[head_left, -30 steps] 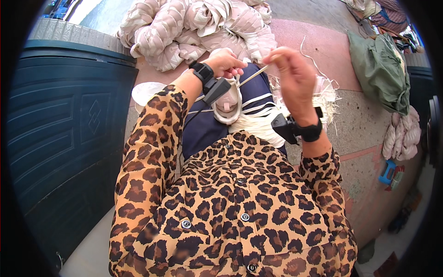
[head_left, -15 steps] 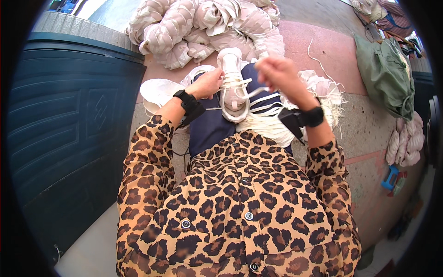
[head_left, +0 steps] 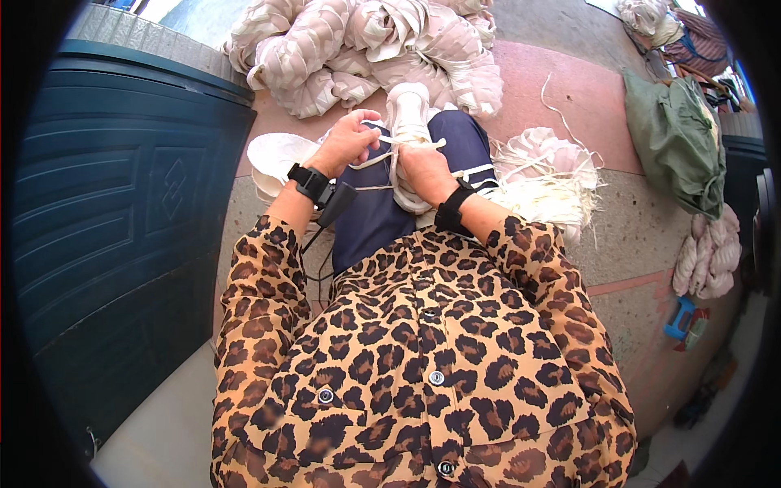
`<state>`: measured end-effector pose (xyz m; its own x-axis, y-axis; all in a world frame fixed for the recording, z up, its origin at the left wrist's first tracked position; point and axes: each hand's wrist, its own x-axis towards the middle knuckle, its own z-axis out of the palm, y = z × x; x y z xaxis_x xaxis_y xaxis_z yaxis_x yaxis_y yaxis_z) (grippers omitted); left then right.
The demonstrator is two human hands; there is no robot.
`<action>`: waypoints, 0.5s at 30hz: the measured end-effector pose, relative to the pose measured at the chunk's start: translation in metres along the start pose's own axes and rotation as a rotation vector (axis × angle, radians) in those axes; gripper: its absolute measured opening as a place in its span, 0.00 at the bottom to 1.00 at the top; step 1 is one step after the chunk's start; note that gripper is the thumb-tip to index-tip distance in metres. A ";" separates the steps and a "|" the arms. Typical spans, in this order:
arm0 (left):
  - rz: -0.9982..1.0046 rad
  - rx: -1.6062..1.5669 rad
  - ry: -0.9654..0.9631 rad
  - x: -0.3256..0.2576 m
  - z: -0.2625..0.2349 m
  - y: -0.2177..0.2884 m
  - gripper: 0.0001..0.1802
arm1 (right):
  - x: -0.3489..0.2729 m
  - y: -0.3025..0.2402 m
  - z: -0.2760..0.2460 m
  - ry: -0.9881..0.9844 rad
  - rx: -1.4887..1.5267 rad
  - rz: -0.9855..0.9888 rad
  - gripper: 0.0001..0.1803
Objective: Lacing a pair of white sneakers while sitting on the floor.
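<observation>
A pale pink and white sneaker (head_left: pixel 409 107) lies lengthwise on my lap, between my dark blue trouser legs. My left hand (head_left: pixel 348 146) is at the shoe's left side, its fingers pinched on a white shoelace (head_left: pixel 390 140). Over the middle of the shoe, my right hand (head_left: pixel 426 172) is closed at the lacing; its fingertips are partly hidden and seem to grip the lace. That hand also covers much of the shoe's near end. A bundle of loose white laces (head_left: pixel 547 199) spreads beside my right thigh, some strands crossing the leg.
Coiled strings of pale pink shoe pieces (head_left: pixel 325 61) are heaped beyond my knees. White shoes (head_left: pixel 281 154) sit left of my legs. A dark blue panelled door (head_left: pixel 122 187) stands at left. At right lie a green sack (head_left: pixel 675 138), another pink bundle (head_left: pixel 708 252) and a blue object (head_left: pixel 679 317).
My right hand has come down and left, from raised over the right thigh onto the shoe's lacing. My left hand has shifted slightly left and away from me.
</observation>
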<state>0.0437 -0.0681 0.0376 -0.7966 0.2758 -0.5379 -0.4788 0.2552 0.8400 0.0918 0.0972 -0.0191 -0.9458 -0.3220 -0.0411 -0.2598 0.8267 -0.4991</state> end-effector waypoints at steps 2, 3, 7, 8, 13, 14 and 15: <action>-0.024 -0.061 0.004 0.000 -0.001 -0.001 0.21 | 0.000 0.001 -0.002 -0.033 -0.077 -0.074 0.06; -0.028 -0.067 0.008 0.000 -0.001 -0.001 0.20 | 0.000 0.001 -0.004 -0.033 -0.079 -0.074 0.06; 0.079 0.204 -0.011 -0.007 0.003 0.002 0.17 | 0.000 0.005 -0.021 -0.159 -0.006 -0.047 0.09; 0.081 0.204 -0.009 -0.005 -0.001 -0.006 0.17 | 0.001 0.007 -0.027 -0.240 0.008 -0.030 0.10; 0.455 1.453 0.280 -0.013 0.014 -0.009 0.06 | -0.032 0.022 -0.049 -0.389 0.369 0.058 0.14; 0.469 1.486 0.403 -0.013 0.017 -0.010 0.05 | -0.034 0.024 -0.049 -0.390 0.369 0.060 0.14; 0.463 1.458 0.446 -0.011 0.018 -0.014 0.06 | -0.036 0.022 -0.055 -0.440 0.444 0.171 0.14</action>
<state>0.0654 -0.0581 0.0302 -0.9316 0.3632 0.0162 0.3631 0.9317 -0.0080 0.1097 0.1522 0.0193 -0.7739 -0.4398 -0.4558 0.0818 0.6442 -0.7605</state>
